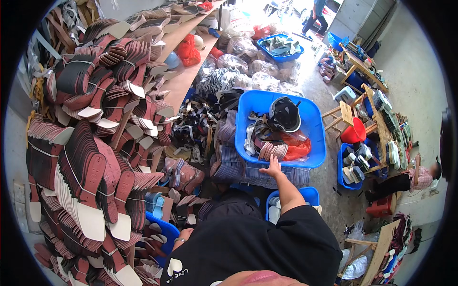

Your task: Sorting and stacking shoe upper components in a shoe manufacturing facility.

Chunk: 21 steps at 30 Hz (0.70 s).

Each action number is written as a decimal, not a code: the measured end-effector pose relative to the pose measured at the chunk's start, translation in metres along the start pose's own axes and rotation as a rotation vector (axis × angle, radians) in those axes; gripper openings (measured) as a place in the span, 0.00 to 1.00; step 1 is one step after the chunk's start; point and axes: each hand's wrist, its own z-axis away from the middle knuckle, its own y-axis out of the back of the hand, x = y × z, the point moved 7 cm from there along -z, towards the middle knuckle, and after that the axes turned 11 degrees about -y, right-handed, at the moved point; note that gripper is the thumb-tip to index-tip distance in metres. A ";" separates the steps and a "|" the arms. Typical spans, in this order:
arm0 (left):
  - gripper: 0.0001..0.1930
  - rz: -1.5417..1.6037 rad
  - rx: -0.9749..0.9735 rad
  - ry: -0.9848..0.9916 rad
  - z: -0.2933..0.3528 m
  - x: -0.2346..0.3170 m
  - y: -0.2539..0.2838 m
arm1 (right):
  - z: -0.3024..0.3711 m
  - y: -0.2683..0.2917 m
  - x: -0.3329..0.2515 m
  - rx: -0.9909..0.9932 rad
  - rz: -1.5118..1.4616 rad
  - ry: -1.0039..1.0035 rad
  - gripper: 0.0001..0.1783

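Note:
My right hand (273, 168) reaches over the near rim of a large blue tub (243, 102), its fingers apart and the tips at a fanned bundle of pinkish insoles (273, 151). Whether they touch it I cannot tell. Also in the tub lie a black-and-white helmet (285, 115), a red plastic bag (296, 147) and some straps. The tub rests on stacked bundles of grey-purple insoles (234, 164). Low at my left side, my left hand (184, 234) is beside another blue tub (168, 233); its fingers are mostly hidden.
Tied bundles of red-and-black insoles (90, 176) pile high on the left, beside a long wooden table (183, 81). Filled plastic bags (241, 46) lie beyond. On the right are a red bucket (353, 131), wooden benches (380, 127) and a person (414, 178). Another person (317, 19) walks by the doorway.

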 end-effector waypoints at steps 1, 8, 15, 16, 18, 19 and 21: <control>0.16 -0.005 -0.007 0.013 -0.001 0.002 0.001 | -0.001 -0.001 0.002 0.000 0.000 -0.003 0.72; 0.16 0.030 -0.008 0.036 0.001 0.003 -0.002 | -0.001 -0.001 -0.001 -0.001 -0.005 -0.002 0.72; 0.17 0.038 -0.006 0.061 0.004 0.002 0.000 | -0.002 -0.002 0.001 -0.002 0.003 -0.016 0.72; 0.17 0.032 -0.012 0.081 0.004 0.001 -0.001 | -0.002 -0.002 0.001 -0.002 0.003 -0.015 0.72; 0.16 0.059 -0.006 0.082 0.005 -0.001 -0.003 | -0.001 -0.002 0.001 0.002 0.001 -0.016 0.72; 0.16 0.086 -0.001 0.081 0.006 -0.001 -0.004 | -0.001 -0.002 0.001 0.002 0.001 -0.016 0.72; 0.16 0.086 0.005 0.080 0.006 0.002 -0.003 | -0.001 -0.002 0.001 0.002 0.003 -0.020 0.72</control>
